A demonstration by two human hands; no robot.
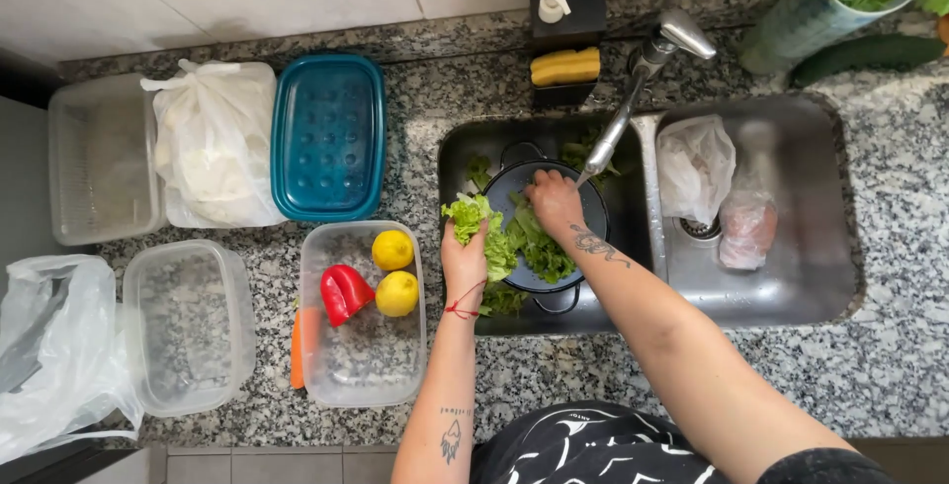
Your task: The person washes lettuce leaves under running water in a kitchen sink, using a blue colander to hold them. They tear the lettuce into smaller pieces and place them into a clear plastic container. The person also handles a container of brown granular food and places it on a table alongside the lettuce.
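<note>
both forearms reach up from the bottom edge toward the left basin of the steel sink [474, 143], which serves as the landmark. left hand [465, 259] is at the basin's left front corner, its grip clamped on a bunch of lettuce [480, 232] held over the basin's edge. right hand [554, 202] is inside the basin, fingers pressed down on the leaves in a dark colander [593, 209]; whether its grip is closed on a leaf cannot be told. above the colander hangs the tap [633, 98]. right of the basin, the second basin holds plastic bags [697, 163]. left of the basin, on the granite desk [890, 346], stands a clear tub [366, 365] with two lemons [395, 271] and a piece of red pepper [344, 292]; a carrot [297, 346] lies just beside that tub. farther left are a blue lid [328, 138], a white bag [213, 143] and empty clear tubs [188, 326].
</note>
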